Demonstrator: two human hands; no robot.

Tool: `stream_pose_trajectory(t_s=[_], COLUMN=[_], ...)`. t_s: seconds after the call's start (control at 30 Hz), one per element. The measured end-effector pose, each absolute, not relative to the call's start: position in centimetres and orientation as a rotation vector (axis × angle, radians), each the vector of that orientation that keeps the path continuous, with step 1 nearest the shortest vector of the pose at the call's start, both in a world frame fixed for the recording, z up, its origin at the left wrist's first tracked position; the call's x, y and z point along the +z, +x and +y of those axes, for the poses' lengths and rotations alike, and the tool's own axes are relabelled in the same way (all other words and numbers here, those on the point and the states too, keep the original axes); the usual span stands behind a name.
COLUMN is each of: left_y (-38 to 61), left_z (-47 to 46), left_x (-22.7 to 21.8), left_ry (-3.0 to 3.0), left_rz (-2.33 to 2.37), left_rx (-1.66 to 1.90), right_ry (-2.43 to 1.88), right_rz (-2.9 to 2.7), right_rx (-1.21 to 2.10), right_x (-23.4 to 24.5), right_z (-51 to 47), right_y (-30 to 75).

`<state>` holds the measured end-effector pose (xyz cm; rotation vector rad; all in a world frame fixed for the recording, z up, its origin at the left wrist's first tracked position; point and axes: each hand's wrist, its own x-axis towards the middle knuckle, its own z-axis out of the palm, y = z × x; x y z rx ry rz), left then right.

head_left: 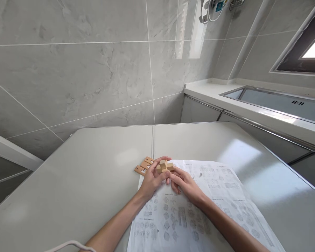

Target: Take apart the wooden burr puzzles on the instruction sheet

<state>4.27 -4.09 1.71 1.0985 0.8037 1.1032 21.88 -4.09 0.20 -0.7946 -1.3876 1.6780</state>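
Both hands meet over the far edge of a printed instruction sheet (199, 206). My left hand (151, 178) has its fingers curled round a small wooden puzzle assembly (165, 165) of crossed pale blocks. My right hand (185, 183) touches the same assembly from the right with its fingertips pinched against it. Just left of the hands, a few loose notched wooden pieces (144, 165) lie side by side on the grey table (89, 175).
A grey tiled wall stands behind the table. To the right runs a white counter (225, 96) with a steel sink (278, 99), and a dark window frame (304, 52) sits above it. A white cord (68, 245) crosses the bottom left.
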Motion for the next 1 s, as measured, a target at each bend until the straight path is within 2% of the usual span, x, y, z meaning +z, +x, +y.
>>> stream_pose_trajectory(t_s=[0.27,0.5,1.0], left_y=[4.0,3.8,3.7], left_z=[-4.2,-4.0,-3.6], left_x=[1.5,1.1,0.2], left_ry=[1.141,1.12,1.1], left_rz=[0.757,0.664,0.65], left_rx=[1.085,1.038,1.077], right_ry=[-0.825,-0.604,-0.542], right_rz=[-1.393,-1.194,-1.041], right_rx=[1.723,1.978,2.019], right_x=[-0.2,-0.2,-0.6], right_z=[-4.0,-3.9,-4.0], right_y=[22.0,22.1,22.0])
